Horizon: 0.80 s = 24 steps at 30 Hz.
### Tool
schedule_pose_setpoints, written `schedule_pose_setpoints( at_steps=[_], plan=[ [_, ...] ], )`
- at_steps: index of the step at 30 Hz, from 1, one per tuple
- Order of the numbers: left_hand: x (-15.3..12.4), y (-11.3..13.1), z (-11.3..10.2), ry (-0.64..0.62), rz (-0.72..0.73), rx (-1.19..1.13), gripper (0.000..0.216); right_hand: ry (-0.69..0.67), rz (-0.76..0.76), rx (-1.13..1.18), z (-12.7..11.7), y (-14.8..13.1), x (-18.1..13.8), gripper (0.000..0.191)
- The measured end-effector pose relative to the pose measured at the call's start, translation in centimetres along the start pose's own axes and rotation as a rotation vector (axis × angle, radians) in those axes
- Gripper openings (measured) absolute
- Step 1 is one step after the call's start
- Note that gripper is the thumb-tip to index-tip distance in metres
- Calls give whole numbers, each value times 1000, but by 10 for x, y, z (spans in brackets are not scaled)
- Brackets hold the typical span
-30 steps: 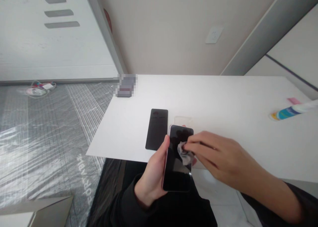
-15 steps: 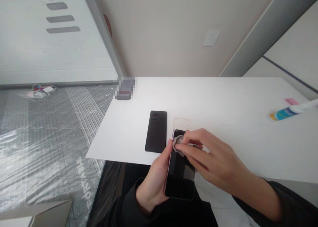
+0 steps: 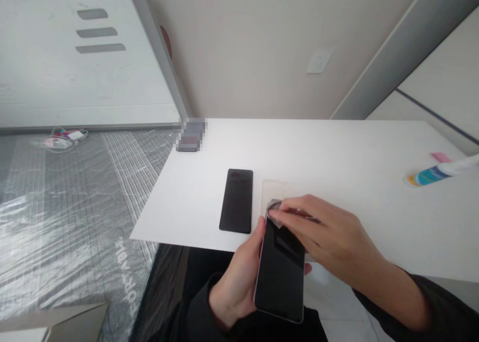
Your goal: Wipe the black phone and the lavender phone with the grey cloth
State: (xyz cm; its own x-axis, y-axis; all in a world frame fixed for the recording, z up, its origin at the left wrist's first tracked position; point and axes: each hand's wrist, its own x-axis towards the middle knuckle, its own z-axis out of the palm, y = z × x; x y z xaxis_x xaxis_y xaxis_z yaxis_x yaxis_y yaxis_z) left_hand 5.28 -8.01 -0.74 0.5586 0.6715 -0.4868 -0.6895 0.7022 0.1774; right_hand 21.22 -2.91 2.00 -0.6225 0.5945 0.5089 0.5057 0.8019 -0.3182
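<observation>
My left hand grips a black smartphone by its left edge, screen up, over my lap just below the front edge of the white table. My right hand pinches a small grey wipe against the phone's top end. A black flat rectangular piece lies on the table just left of the phone. A clear thin sheet lies on the table right behind the wipe.
A white-and-blue tube and a small pink item lie at the table's right edge. A blurred dark object sits at the far left corner. Plastic-covered floor spreads to the left, and a wall stands behind.
The wipe has moved from the middle of the screen up to the phone's top end. The phone has shifted lower and toward me, tilting a little to the right.
</observation>
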Motion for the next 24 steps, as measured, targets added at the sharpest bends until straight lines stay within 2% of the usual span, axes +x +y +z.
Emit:
schedule_pose_setpoints(
  at_steps=[2, 6, 9, 14, 16, 18, 21, 24],
  plan=[
    [1, 3, -1, -2, 17, -7, 60, -31, -68, 84, 5, -13, -4, 31],
    [1, 12, -2, 55, 143, 29, 64, -161, -175, 245, 6, -42, -17, 27],
    [-2, 15, -2, 8, 119, 3, 66, -198, -135, 181, -3, -32, -21, 27],
    [-7, 13, 3, 33, 62, -16, 60, -2, 70, 41, -10, 5, -10, 27],
    [-7, 14, 6, 33, 71, -7, 59, 31, 38, 73, -4, 1, -8, 27],
    [-7, 16, 8, 10, 84, -21, 57, 17, -65, 132, 2, -14, -9, 26],
    [-9, 22, 8, -13, 157, 13, 58, -86, -148, 228, 4, -38, -15, 33],
    [-12, 25, 5, -20, 168, 58, 62, -166, -162, 201, -8, -37, -18, 37]
  ],
)
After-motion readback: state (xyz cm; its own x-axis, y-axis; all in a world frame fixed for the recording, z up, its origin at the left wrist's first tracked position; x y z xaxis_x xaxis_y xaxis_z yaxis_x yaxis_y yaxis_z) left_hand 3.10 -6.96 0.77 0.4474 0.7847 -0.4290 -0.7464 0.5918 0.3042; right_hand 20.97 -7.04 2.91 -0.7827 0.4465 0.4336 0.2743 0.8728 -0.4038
